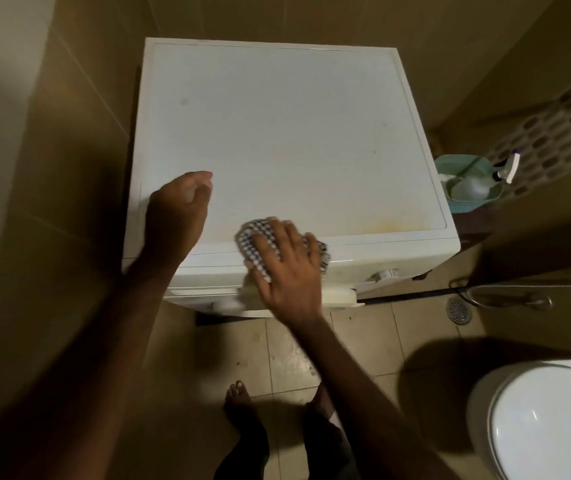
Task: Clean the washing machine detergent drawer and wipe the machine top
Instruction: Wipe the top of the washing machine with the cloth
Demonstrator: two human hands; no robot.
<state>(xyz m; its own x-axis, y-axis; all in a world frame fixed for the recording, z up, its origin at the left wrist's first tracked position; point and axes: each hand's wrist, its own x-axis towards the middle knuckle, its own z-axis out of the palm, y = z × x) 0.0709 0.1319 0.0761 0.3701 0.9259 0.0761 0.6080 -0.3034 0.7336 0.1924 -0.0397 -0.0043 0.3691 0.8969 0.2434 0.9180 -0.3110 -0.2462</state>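
Observation:
The white washing machine top fills the middle of the head view, with a yellowish stain near its front right edge. My right hand presses flat on a checked cloth at the front edge of the top, fingers spread over it. My left hand rests on the front left part of the top, fingers loosely curled with nothing seen in them. Below the front edge the detergent drawer shows at the left of the machine's face, partly hidden by my right hand.
A teal basket holding a spray bottle stands to the right of the machine. A white toilet sits at the lower right. A floor drain and a hose lie on the tiled floor. Tiled walls close in on the left and behind.

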